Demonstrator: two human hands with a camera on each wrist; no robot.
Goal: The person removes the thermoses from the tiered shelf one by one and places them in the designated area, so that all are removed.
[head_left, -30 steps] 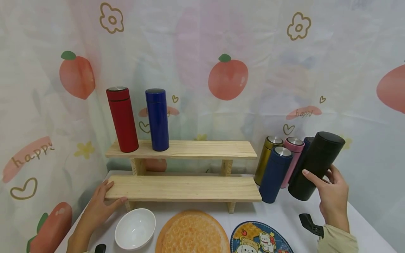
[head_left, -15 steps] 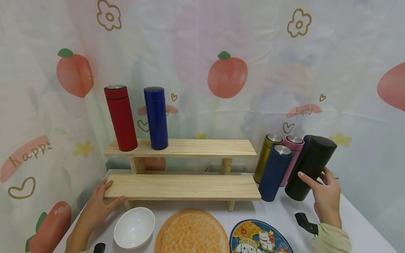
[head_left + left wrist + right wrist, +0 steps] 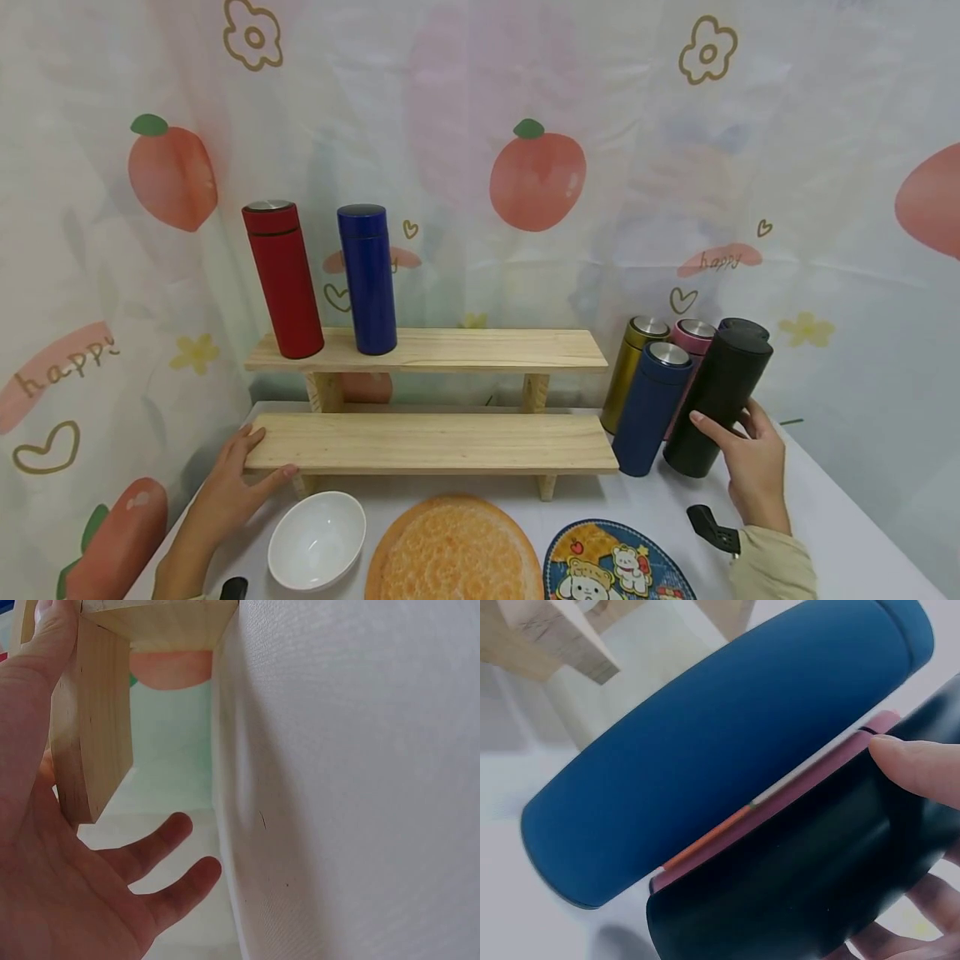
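White surface [image 3: 817, 533] with a wooden shelf [image 3: 427, 446] and flasks.
The right hand [image 3: 753, 467] gripped the black flask [image 3: 716, 400], probably just resting down; the left hand [image 3: 232, 492], fingers relaxed, steadied the shelf.

The word "happy" [image 3: 716, 260] is printed in thin script across a pink brushstroke on the backdrop cloth [image 3: 480, 83], above the cluster of flasks at right; the same word, partly folded into the fabric, reads "happ" [image 3: 63, 371] on a second pink stroke at lower left; a third stroke behind the blue flask [image 3: 367, 279] on the upper shelf carries lettering hidden by the flask; no brand, number or label is legible on the flasks, bowl or plates.
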